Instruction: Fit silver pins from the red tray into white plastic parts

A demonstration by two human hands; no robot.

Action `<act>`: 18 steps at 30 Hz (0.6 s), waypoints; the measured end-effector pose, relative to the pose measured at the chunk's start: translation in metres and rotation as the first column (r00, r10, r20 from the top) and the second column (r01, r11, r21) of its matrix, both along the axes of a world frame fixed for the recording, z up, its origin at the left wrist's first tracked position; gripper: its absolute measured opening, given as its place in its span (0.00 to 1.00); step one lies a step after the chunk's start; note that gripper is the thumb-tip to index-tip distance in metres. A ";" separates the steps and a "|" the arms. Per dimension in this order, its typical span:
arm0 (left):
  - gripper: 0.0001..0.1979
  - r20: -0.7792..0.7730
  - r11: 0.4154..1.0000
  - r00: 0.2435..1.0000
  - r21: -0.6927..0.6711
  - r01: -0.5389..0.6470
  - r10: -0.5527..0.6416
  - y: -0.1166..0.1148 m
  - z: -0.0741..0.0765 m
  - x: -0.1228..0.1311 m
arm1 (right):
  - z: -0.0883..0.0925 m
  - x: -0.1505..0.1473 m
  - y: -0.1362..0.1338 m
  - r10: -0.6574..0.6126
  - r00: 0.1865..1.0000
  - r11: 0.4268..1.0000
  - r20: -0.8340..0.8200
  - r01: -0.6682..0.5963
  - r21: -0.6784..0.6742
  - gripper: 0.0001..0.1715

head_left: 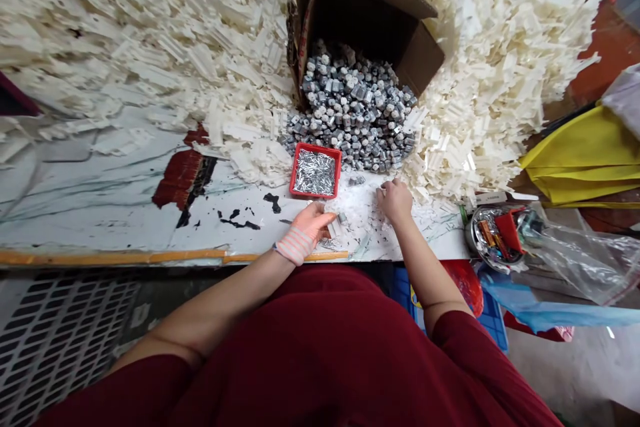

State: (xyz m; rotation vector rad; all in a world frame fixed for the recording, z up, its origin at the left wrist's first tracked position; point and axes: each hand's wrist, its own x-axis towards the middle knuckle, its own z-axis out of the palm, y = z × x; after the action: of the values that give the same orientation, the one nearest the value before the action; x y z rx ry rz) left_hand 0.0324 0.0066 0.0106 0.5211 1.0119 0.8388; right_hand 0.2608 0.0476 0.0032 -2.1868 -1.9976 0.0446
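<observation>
My left hand (314, 221), with a striped pink band at the wrist, rests near the table's front edge, fingers curled around small white and grey pieces I cannot name. My right hand (395, 200) lies knuckles-up just right of it, fingers bent down into the edge of the white plastic parts (450, 147); what it grips is hidden. A small red tray (316, 173) of shiny metal pins sits just beyond my left hand. Behind it, grey metal-and-plastic pieces (350, 113) spill from a tipped cardboard box (370, 7).
A huge heap of white plastic parts (150, 47) covers the back of the worn, marble-patterned table (100, 200). At right stand a round tin of oddments (493, 233), clear plastic bags (590, 260) and yellow fabric (585, 153). A slotted crate (55, 333) lies lower left.
</observation>
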 end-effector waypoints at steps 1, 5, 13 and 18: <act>0.18 0.001 1.000 1.000 -0.006 0.002 -0.002 0.000 -0.001 0.001 | -0.002 0.006 0.006 -0.019 0.997 1.000 0.075 0.021 -0.019 0.10; 0.18 -0.021 0.999 0.999 -0.005 0.037 -0.037 0.001 -0.007 0.003 | -0.004 0.006 0.006 0.030 0.999 1.000 0.019 -0.029 -0.004 0.10; 0.15 -0.308 0.966 0.949 0.213 0.146 -0.075 -0.001 -0.011 0.005 | 0.017 -0.053 -0.032 0.416 0.751 0.909 -0.513 -0.365 0.204 0.08; 0.13 -0.391 0.950 0.916 0.247 0.192 -0.083 -0.003 -0.004 0.001 | 0.025 -0.065 -0.042 0.509 0.802 0.861 -0.314 -0.480 0.169 0.11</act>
State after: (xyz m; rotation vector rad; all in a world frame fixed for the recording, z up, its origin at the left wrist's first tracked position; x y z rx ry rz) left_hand 0.0339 0.0032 0.0071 1.0176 1.1957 0.7732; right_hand 0.1954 0.0059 0.0285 -1.4197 -2.2378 0.3862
